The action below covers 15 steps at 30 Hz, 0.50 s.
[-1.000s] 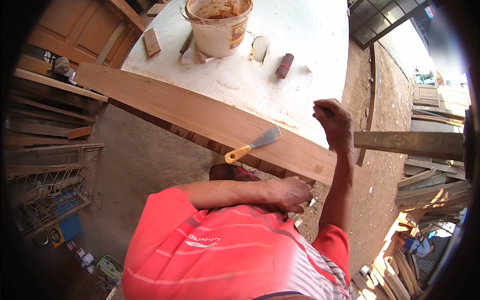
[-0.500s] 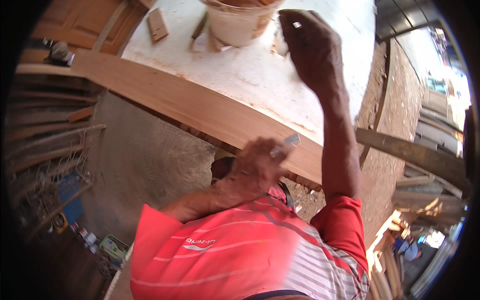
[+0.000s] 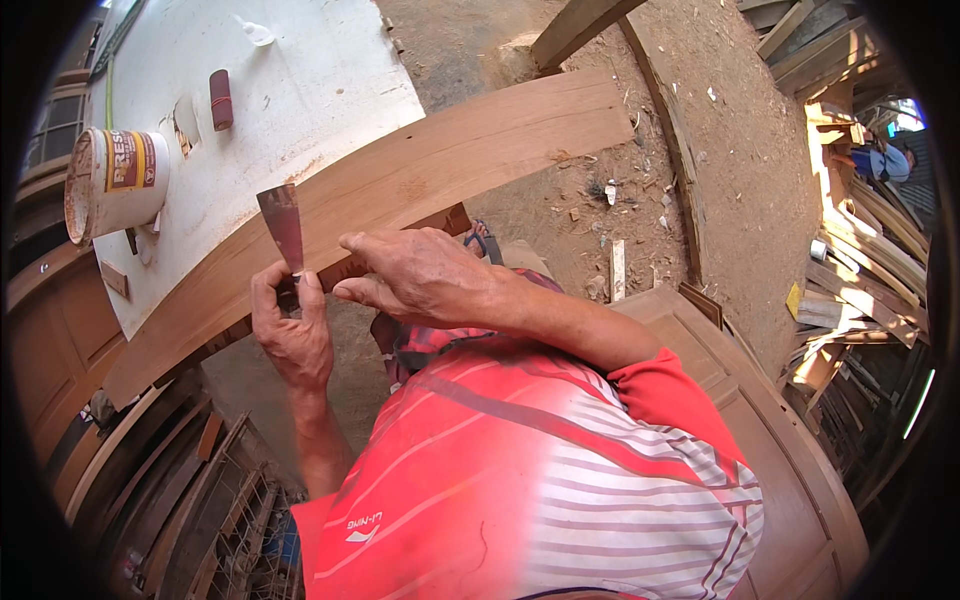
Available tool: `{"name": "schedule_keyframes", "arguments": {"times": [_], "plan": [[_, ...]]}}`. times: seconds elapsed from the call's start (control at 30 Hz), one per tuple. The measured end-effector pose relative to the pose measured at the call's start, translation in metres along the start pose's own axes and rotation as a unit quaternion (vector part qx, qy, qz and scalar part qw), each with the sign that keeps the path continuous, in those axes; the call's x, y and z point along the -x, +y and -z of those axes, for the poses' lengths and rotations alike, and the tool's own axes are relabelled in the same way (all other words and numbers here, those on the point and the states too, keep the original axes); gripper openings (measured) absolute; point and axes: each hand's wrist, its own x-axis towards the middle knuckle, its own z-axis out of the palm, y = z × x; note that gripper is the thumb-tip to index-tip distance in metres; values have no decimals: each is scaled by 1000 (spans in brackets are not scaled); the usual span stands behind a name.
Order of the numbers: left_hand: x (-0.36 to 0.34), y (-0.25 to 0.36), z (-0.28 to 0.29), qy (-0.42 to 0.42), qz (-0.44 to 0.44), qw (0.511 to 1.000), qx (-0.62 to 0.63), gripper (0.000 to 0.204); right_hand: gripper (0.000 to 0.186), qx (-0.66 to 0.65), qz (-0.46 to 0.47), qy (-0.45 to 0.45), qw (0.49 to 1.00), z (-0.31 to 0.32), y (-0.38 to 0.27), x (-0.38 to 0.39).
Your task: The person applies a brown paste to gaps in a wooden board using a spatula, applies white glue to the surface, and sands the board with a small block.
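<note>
My left hand [image 3: 293, 335] is closed around the handle end of a putty knife [image 3: 282, 225], whose flat blade points away from me over the near edge of a long wooden board [image 3: 470, 150]. To its right, my right hand [image 3: 425, 275] reaches across my body above the board's near edge. Its index finger and thumb are apart, and no object shows between them; the remaining fingers are partly hidden. The board lies along the near side of a white tabletop [image 3: 330, 90], jutting past its right end.
On the tabletop are a white bucket [image 3: 140, 190], a dark red roll [image 3: 221, 100] with a band, a white bottle [image 3: 258, 35] and a small wood block [image 3: 115, 280]. A panelled door [image 3: 740, 400] lies at right, near scrap timber [image 3: 870, 240]. A wooden beam [image 3: 580, 30] stands beyond the board.
My view has swung toward the right end of the board. The right hand has come back from beside the bucket to near the left hand. The left hand still holds the putty knife.
</note>
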Motion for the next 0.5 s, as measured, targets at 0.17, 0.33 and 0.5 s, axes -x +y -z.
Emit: {"name": "schedule_keyframes", "arguments": {"times": [0.17,0.33,0.5], "plan": [[8,59,-75,-102,109,926,346,12,64,-96,51,151,983,29,20,57],[-4,105,-128,-275,41,913,299,20,63,-17,-34,258,965,57,43,100],[-14,118,-155,-202,-269,942,-25,56,62,120,-81,363,921,77,88,136]]}}
